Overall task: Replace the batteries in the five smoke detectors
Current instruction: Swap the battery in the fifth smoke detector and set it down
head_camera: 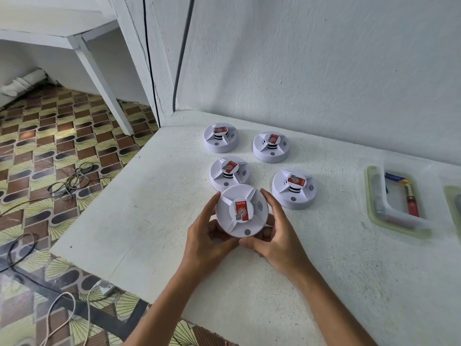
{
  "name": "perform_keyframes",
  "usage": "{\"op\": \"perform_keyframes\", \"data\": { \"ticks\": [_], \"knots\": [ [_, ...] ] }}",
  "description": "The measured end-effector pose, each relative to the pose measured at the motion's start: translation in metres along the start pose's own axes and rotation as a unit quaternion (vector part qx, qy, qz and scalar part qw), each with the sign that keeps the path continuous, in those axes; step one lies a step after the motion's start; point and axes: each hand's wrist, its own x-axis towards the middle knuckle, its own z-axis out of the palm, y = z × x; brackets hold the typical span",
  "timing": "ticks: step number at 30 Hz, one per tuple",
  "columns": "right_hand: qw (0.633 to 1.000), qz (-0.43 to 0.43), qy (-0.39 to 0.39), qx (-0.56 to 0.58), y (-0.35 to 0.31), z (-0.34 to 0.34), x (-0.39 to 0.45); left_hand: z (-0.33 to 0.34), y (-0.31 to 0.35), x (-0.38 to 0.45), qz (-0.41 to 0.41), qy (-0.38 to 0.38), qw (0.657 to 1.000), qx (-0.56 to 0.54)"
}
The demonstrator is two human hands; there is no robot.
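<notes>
Both bare forearms reach in from the near edge, and the two hands meet around one round white plastic smoke detector [242, 214] held up off the white rough-painted tabletop [139, 221]. On its face is a red-and-white label with a small code square, and a grey dot sits at the rim nearest the wrists. Fingers of the left hand [208, 237] curl up around the detector's left rim, the thumb lying along the lower edge. Opposite it, the right hand [274, 236] grips the right rim in the same way, fingers wrapped over the side and thumb tucked beneath the near edge.

Just beyond the fingertips stands a second white detector [229, 174], partly overlapped by the held one. Beyond the right hand's fingers and a little to its right rests a third detector [294, 188]. Farther out, near the white plastered wall [324, 71], stand two more: one detector [220, 137] beyond the left hand and another detector [271, 146] beyond the right. All four lie face up on the tabletop, apart from each other.

Well to the right of the right hand lies a clear shallow plastic tray with a pale green rim [369, 196], holding cylindrical batteries [411, 201], red, gold and blue among them; their number is hard to tell.

Left of the left hand, past the table edge, cables [74, 178] lie on a patterned brown-and-yellow tiled floor [37, 146].
</notes>
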Motion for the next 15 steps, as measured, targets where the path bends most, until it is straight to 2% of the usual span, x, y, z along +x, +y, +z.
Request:
{"op": "perform_keyframes", "data": {
  "ticks": [15],
  "knots": [
    [1.000, 0.004, -0.005, 0.006, -0.0005, 0.0002, 0.0008, 0.0012, -0.0041, 0.0005, -0.016, -0.001, 1.000, -0.018]
  ]
}}
